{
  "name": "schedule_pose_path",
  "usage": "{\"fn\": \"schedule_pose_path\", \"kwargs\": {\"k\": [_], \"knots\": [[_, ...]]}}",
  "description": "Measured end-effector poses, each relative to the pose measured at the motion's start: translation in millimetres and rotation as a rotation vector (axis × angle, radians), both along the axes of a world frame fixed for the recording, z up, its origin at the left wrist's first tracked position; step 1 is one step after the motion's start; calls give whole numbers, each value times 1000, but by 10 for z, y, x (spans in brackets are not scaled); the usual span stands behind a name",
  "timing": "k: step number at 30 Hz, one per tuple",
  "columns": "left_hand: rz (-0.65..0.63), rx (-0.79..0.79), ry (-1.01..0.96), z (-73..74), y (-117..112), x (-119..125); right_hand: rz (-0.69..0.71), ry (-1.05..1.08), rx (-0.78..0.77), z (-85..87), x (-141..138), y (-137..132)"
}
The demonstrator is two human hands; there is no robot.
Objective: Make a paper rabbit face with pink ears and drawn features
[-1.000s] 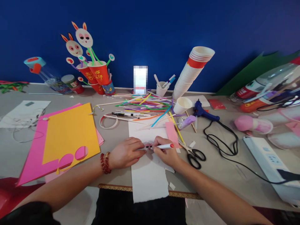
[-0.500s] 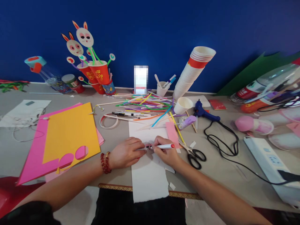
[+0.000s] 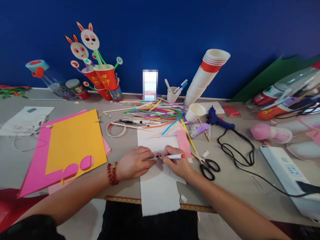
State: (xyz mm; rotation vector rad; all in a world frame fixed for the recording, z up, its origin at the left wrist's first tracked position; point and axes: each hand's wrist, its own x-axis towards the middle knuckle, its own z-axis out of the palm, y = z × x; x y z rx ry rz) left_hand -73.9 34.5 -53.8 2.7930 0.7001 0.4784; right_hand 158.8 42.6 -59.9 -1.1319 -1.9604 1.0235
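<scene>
In the middle of the desk my right hand [image 3: 175, 161] is closed around a white marker with a red end [image 3: 177, 156], its tip directed down and left. Under the tip lies a small pale paper piece with dark and pinkish marks [image 3: 157, 155], partly covered by my fingers. My left hand [image 3: 137, 162] lies with fingers stretched out, their tips at the left edge of that piece. Beneath both hands is a white sheet [image 3: 160, 193] with a torn lower edge, reaching over the desk's front edge.
Black-handled scissors [image 3: 209, 169] lie right of my right hand, near a blue glue gun [image 3: 220, 120] and its cord. Pipe cleaners [image 3: 155, 110] are heaped behind. Orange paper [image 3: 75, 140] lies left. Stacked paper cups [image 3: 205, 76] and rabbit-decorated cups [image 3: 106, 78] stand at the back.
The marker and my right hand have shifted very slightly to the left. My left hand stays in the same place.
</scene>
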Motion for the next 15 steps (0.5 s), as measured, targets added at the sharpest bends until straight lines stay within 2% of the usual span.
{"fn": "schedule_pose_path", "kwargs": {"k": [15], "knots": [[0, 1, 3, -7, 0, 0, -8, 3, -4, 6, 11, 0]]}}
